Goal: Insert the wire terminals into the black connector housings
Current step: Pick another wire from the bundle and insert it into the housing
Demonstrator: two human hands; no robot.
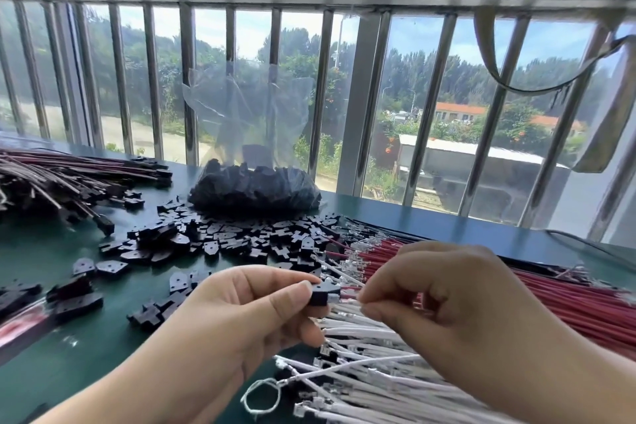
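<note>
My left hand (241, 317) pinches a small black connector housing (319, 293) between thumb and forefinger above the green table. My right hand (444, 299) pinches wires right beside it: a red wire (347, 292) and a white wire (340, 300) run from its fingertips into the housing's right side. Under my right hand lie a bundle of white wires (364, 334) with metal terminals and a bundle of red wires (537, 303). Loose black housings (241, 234) are scattered across the middle of the table.
A clear plastic bag (254, 189) of black housings stands at the back centre. Finished wire assemblies (62, 179) are piled at the far left. The green table (69, 354) ends at a barred window (364, 96). A white string loop (261, 396) lies near the front.
</note>
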